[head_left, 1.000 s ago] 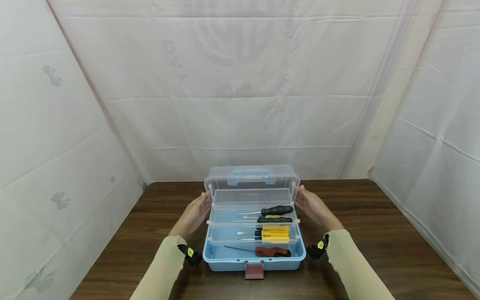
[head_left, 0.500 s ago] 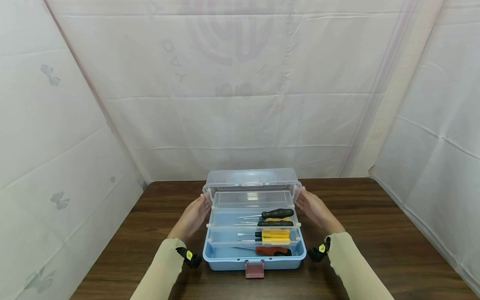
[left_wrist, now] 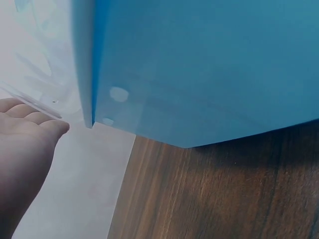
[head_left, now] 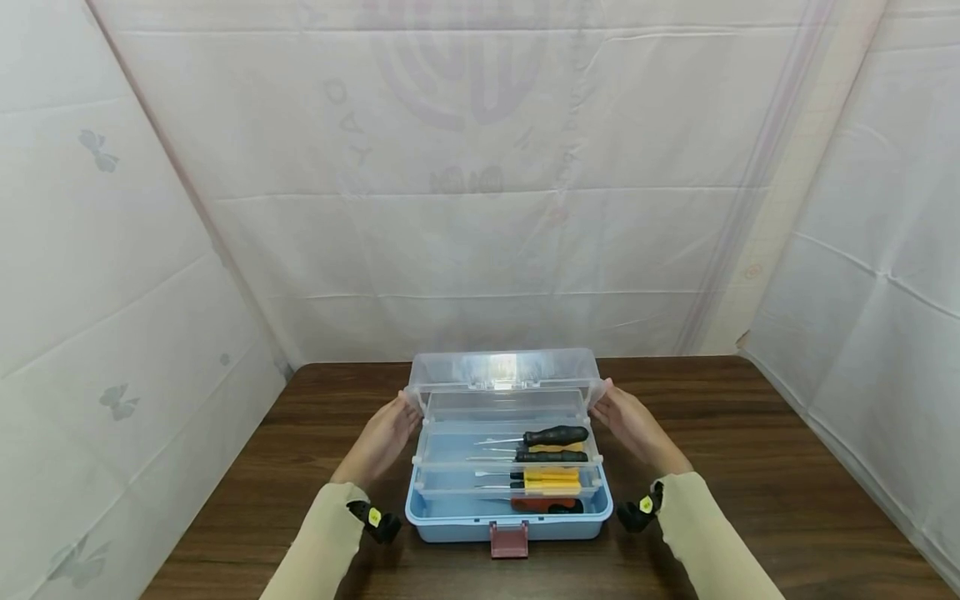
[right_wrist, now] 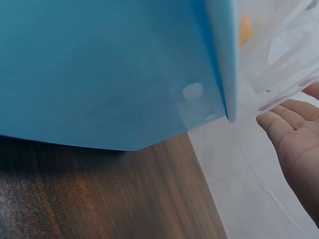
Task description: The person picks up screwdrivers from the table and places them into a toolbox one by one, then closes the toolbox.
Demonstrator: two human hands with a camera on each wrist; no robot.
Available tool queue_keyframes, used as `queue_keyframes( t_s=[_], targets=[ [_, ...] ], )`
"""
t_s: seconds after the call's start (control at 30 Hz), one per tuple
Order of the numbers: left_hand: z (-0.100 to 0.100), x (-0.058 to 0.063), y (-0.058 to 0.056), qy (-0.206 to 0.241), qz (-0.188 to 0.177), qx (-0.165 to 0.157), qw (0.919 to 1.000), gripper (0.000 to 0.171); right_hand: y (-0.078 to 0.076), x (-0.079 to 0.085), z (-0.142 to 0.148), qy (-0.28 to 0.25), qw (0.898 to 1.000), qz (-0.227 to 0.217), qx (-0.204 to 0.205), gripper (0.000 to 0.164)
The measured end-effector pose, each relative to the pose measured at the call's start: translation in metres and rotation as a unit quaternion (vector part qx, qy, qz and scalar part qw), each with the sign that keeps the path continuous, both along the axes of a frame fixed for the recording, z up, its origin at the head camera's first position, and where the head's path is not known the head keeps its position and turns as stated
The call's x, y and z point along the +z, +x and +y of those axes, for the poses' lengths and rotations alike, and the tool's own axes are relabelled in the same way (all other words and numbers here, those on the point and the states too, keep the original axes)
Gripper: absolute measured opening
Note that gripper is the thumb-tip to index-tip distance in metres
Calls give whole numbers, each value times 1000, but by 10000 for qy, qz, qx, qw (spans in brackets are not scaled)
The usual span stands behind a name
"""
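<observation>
A light-blue toolbox stands on the table with its clear lid raised and tilted forward. Its clear trays are fanned out, bearing black-handled screwdrivers and yellow-handled screwdrivers. A red-and-black screwdriver lies in the base, partly behind the front tray. My left hand has its extended fingers at the lid's left edge; in the left wrist view its palm faces up beside that edge. My right hand mirrors it on the right, fingers straight along the lid's lower edge.
A dark red latch hangs down at the toolbox's front. The brown wooden table reaches back to a white sheet, with more white sheeting on both sides. Both wrists wear black camera straps.
The lid has swung down and forward, its top now lower in view. The trays have sunk with it, covering more of the red-and-black screwdriver. Both hands stay at the lid's sides.
</observation>
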State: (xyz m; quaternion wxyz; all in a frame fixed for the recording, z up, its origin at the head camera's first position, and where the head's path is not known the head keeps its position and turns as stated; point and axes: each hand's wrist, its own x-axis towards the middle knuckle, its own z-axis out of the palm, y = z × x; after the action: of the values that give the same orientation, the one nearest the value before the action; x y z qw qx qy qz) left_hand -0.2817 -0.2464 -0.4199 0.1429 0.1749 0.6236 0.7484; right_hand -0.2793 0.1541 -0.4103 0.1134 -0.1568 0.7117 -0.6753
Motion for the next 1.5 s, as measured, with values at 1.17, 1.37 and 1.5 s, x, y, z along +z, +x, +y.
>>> queue_keyframes(
  t_s=[1.17, 1.37, 1.5],
  targets=[
    [-2, -3, 24, -645, 19, 109, 9979, 68, 21, -10, 0, 76, 9986, 413, 333, 63],
    [0, -5, 27, -576, 31, 137, 9982, 71, 25, -9, -2, 189, 9990, 316, 256, 65],
    [0, -6, 30, -641, 67, 112, 9979, 69, 28, -11, -2, 168, 9989, 312, 290, 64]
  ],
)
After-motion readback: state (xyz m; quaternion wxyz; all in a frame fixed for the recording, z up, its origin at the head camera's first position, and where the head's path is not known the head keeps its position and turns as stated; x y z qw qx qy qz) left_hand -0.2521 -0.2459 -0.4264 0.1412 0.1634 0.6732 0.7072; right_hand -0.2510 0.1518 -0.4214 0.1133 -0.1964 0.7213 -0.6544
